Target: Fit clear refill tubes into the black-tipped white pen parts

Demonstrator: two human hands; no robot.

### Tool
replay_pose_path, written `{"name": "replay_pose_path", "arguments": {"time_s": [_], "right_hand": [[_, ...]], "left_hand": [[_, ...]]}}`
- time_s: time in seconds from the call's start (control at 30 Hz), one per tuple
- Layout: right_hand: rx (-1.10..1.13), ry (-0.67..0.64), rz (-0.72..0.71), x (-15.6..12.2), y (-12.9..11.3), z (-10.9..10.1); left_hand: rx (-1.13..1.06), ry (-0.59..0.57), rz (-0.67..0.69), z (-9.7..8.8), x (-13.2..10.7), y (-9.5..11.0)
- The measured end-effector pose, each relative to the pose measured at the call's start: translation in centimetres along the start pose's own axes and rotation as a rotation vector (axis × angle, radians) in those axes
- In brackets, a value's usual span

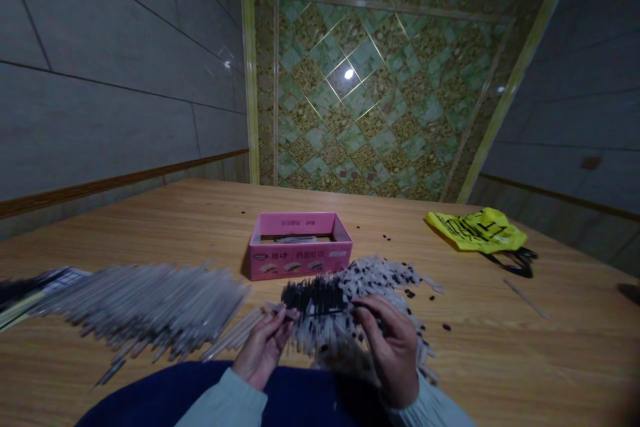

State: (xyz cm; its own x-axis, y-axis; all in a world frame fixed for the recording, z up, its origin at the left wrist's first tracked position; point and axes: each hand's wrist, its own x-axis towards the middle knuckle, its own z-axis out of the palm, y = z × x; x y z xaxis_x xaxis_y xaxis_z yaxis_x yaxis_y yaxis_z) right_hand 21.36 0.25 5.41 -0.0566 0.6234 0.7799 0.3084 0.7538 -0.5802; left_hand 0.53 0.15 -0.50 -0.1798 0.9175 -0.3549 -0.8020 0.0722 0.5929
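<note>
My left hand (265, 345) pinches a small translucent piece (281, 310) between thumb and fingertips, palm partly turned up. To its right, my right hand (393, 347) is closed, thumb against fingers; something small and dark seems to be at the fingertips, too blurred to name. Between and beyond the hands lies a row of thin black sticks (315, 293) with pale ends. A heap of small translucent pieces (373, 273) mixed with black bits spreads behind and under my right hand. Left of my left hand lies a broad pile of thin clear tubes (155, 303), blurred at the edges.
A pink open box (300, 265) with a few clear tubes inside stands behind the sticks. A yellow plastic bag (477, 230) and a dark strap-like thing (515, 263) lie at the right, near a single tube (525, 298). Loose black bits dot the wooden table (200, 213).
</note>
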Motion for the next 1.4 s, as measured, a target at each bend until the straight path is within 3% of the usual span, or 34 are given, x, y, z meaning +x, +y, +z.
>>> {"name": "replay_pose_path", "arguments": {"time_s": [0.13,0.47,0.67,0.77,0.87,1.13,1.4], "right_hand": [[0.053,-0.02,0.016,-0.4,-1.2,0.2],[0.052,-0.107,-0.043,-1.1,-0.6,0.7],[0.06,-0.321,-0.001,-0.8,-0.4,1.4],[0.033,-0.364,0.049,-0.6,0.2,1.5],[-0.047,-0.395,0.063,-0.4,1.0,1.2],[-0.495,-0.805,-0.029,-0.6,2.5,0.6],[-0.63,-0.892,-0.078,-1.4,3.3,1.4]], "left_hand": [[-0.034,0.022,-0.038,0.4,-0.4,0.2],[-0.001,-0.011,-0.08,0.6,-0.9,0.0],[0.038,-0.043,-0.109,0.8,-1.3,-0.1],[0.029,-0.039,-0.112,0.7,-1.3,-0.1],[0.01,-0.002,-0.119,0.8,-1.3,0.1],[-0.021,0.034,-0.134,0.9,-1.4,0.3],[0.02,0.003,-0.128,0.7,-1.3,0.3]]}}
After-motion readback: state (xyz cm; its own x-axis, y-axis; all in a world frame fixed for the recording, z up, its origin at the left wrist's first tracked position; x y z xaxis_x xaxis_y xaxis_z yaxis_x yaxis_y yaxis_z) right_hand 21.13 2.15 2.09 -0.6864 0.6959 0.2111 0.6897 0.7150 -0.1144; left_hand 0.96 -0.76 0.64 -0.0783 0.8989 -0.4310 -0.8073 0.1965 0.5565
